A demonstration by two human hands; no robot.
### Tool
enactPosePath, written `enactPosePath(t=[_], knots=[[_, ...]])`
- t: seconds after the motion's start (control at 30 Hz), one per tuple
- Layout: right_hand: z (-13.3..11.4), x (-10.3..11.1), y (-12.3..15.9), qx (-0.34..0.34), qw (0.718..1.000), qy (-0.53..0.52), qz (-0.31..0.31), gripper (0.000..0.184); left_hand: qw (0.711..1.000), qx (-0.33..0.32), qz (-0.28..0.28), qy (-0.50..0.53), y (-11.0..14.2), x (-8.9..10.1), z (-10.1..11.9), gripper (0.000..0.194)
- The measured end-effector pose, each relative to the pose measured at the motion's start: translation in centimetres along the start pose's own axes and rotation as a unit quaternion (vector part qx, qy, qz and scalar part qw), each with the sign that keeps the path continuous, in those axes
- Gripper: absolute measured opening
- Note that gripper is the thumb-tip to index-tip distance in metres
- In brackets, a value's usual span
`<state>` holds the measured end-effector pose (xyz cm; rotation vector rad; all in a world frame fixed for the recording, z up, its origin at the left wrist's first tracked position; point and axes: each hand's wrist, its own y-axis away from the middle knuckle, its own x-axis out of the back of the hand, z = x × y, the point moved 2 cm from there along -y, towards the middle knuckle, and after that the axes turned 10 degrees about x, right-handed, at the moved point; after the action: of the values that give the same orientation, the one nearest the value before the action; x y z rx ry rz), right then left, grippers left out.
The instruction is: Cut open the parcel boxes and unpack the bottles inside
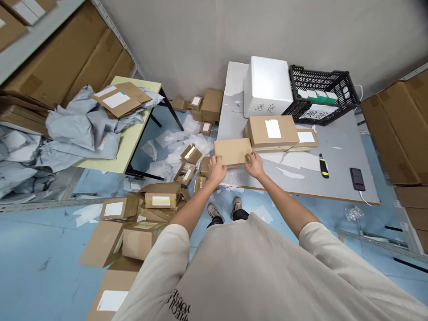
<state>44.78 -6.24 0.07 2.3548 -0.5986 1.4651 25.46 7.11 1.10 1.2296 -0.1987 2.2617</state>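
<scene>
A flat brown cardboard box is between my two hands at the left front of the grey table. My left hand grips its near left corner, fingers bent over the edge. At the opposite end, my right hand holds the near right corner. No label shows on the top of this box. Just behind and to the right stands a larger cardboard box with a white label, and a smaller labelled carton is partly hidden beside it.
On the grey table lie a yellow-and-black box cutter and a phone with a cable. A white foam box and black crate stand behind. Cartons and paper litter the floor left; grey mailer bags cover a yellow table.
</scene>
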Motion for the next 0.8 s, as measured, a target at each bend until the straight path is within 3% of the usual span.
enactPosePath(t=[0.17,0.27,0.4,0.57,0.8], knots=[[-0.3,1.7,-4.9,0.111,0.991,0.043,-0.062,0.056,0.992,-0.055,-0.039,-0.109,0.0,-0.9,3.5,0.04],[-0.6,2.1,-8.3,0.179,0.976,0.068,-0.104,0.055,0.984,-0.072,-0.042,-0.159,-0.5,-1.6,4.6,0.045],[-0.9,2.2,-11.8,0.243,0.953,0.097,-0.154,0.051,0.977,-0.065,-0.039,-0.202,-1.1,-1.9,5.3,0.038],[-1.2,2.5,-13.7,0.256,0.939,0.108,-0.204,0.052,0.974,-0.037,-0.023,-0.222,-1.4,-1.5,5.3,0.031],[-2.7,3.1,-13.4,0.207,0.935,0.157,-0.242,0.053,0.976,0.112,-0.021,-0.186,-3.4,-0.4,2.6,0.038]])
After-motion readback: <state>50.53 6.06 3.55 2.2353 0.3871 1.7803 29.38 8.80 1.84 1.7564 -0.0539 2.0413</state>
